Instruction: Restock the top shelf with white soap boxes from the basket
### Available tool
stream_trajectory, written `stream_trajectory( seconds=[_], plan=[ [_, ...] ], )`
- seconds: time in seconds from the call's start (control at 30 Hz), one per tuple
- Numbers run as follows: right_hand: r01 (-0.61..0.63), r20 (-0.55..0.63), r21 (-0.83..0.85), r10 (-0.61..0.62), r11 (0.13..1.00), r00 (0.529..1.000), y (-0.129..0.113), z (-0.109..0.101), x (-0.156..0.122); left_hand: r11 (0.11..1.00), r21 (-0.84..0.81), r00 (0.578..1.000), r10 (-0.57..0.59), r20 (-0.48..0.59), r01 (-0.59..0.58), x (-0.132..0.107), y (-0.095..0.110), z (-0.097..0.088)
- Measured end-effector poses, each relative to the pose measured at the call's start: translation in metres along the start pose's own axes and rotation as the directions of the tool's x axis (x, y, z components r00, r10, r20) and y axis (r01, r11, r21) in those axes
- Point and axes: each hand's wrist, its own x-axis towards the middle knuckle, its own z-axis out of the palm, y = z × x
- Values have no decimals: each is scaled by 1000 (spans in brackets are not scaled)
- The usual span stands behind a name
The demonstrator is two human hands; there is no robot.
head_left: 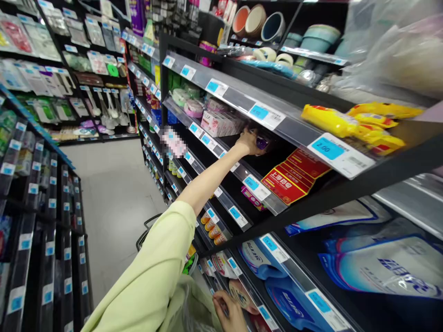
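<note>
The left hand (248, 141) reaches far into the right-side shelf (242, 173), fingers closed round a small purple item (262, 143), so a pick looks in hand. Drawing it out calls for clearing the price rail (238, 99) above and the red packs (294, 177) just right. Near, the right hand (231, 314) lies curled on low packets (242, 295); I cannot tell its grip.

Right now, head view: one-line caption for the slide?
Shop aisle: left hand grips a purple item on a shelf; right hand low by packets.
</note>
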Motion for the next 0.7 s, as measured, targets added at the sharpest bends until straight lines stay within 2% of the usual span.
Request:
stream_trajectory(
  seconds=[0.1, 0.17, 0.2, 0.27, 0.33, 0.37, 0.4, 0.43, 0.47, 0.5, 0.53, 0.57, 0.6, 0.67, 0.7],
  plan=[
    [-40, 1, 54, 40, 998, 999, 5, 4, -5, 1000, -21, 1000, -2, -21, 2, -7, 5, -3],
    [-57, 6, 53, 56, 997, 998, 4, 5, -7, 992, -15, 987, 119, -111, -121, -24, 8, -14],
    [-60, 7, 50, 59, 997, 998, 3, 5, -8, 977, -5, 962, 208, -174, -212, -38, 10, -23],
    [-55, 10, 48, 55, 997, 998, 3, 6, -9, 922, 11, 878, 373, -300, -388, -81, 9, -42],
    [-33, 28, 48, 32, 998, 999, 6, 10, -7, 878, -28, 819, 434, -375, -478, -140, 1, -53],
    [-23, 50, 48, 20, 999, 999, 8, 12, -6, 870, -74, 811, 421, -407, -488, -176, -7, -51],
    [-14, 77, 45, 11, 999, 997, 11, 15, -4, 876, -135, 825, 370, -428, -463, -215, -19, -44],
    [-8, 106, 42, 4, 999, 994, 13, 19, -2, 899, -202, 856, 270, -442, -388, -257, -33, -30],
    [-5, 135, 36, 0, 999, 991, 16, 23, 0, 929, -276, 899, 113, -424, -247, -301, -49, -11],
    [-3, 163, 28, -1, 1000, 987, 17, 26, 3, 941, -339, 938, -104, -332, -16, -347, -65, 11],
    [0, 187, 19, -3, 1000, 982, 18, 29, 7, 897, -346, 926, -344, -156, 275, -395, -80, 35],
    [5, 212, 8, -6, 1000, 977, 18, 32, 10, 810, -276, 852, -517, 82, 518, -442, -93, 59],
    [10, 238, -3, -9, 1000, 971, 17, 33, 14, 752, -231, 787, -581, 208, 617, -489, -102, 80],
    [15, 293, -17, -10, 1000, 956, 11, 33, 22, 641, -165, 652, -674, 347, 750, -573, -111, 113],
    [16, 323, -24, -7, 1000, 946, 8, 32, 27, 577, -130, 575, -714, 398, 806, -610, -112, 123]
  ],
)
